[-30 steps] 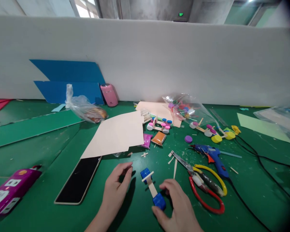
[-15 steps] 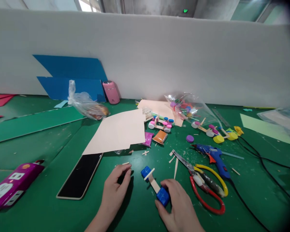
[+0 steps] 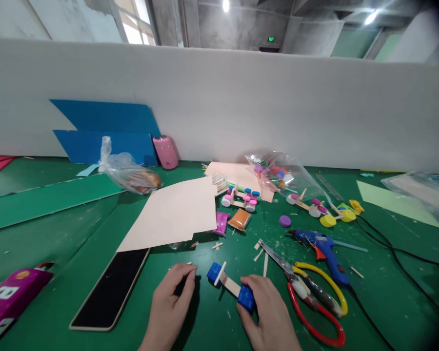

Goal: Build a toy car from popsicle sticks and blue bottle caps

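My right hand grips the near end of a small craft-stick model. It is a flat wooden stick with a blue block at each end. The near blue block sits between my thumb and fingers. A short thin stick crosses the model beside the far blue block. To its left, my left hand is curled, with thumb and index fingertips close together. Whether anything is pinched there I cannot make out. Pale wood shows just behind those fingers.
Right of my hands lie red-and-yellow-handled cutters and a blue glue gun with its cable. A phone lies left, partly under pale card. Orange and purple packets, plus stick models, are farther back.
The view has tilted up slightly, so the table things sit lower. My right hand still holds the model, which has turned a little. My left hand keeps its curled shape.
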Demonstrator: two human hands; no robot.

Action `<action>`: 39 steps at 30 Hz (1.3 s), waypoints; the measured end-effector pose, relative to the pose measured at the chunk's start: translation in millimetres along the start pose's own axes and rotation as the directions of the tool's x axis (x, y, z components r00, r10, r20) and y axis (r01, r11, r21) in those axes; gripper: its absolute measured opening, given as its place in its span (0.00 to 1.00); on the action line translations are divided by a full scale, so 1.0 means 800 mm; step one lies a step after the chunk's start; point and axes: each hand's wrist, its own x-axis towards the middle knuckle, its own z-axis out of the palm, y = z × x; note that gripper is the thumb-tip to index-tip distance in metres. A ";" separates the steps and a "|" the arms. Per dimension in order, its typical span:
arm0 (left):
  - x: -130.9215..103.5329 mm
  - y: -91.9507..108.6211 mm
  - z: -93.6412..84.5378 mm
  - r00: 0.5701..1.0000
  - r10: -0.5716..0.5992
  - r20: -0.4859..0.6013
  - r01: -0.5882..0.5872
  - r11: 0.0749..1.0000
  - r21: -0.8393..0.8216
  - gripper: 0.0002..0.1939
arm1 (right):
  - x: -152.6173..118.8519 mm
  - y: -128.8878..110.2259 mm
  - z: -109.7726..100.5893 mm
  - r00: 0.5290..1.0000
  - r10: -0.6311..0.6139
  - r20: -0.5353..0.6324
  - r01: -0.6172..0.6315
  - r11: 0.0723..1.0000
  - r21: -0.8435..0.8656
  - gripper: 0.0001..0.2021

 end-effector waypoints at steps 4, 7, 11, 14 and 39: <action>-0.002 -0.007 0.004 0.997 0.059 -0.048 -0.057 0.997 0.042 0.05 | 0.000 0.006 0.000 0.999 -0.010 0.041 0.012 0.999 -0.048 0.20; -0.002 -0.009 0.006 0.997 0.057 -0.053 -0.054 0.997 0.059 0.06 | 0.000 0.007 0.002 0.998 -0.010 0.058 0.014 0.998 -0.060 0.22; 0.000 -0.007 0.005 0.996 0.080 -0.049 -0.078 0.996 0.052 0.06 | -0.002 0.009 0.004 0.998 0.001 0.064 0.002 0.999 -0.054 0.22; 0.000 -0.005 0.006 0.995 0.091 -0.045 -0.088 0.995 0.054 0.06 | -0.004 0.010 0.007 0.999 0.004 0.039 -0.003 1.000 -0.021 0.23; 0.099 -0.036 -0.017 0.938 0.285 0.199 -0.341 0.648 0.681 0.21 | 0.013 0.007 0.006 0.990 0.125 0.063 -0.128 0.991 0.044 0.24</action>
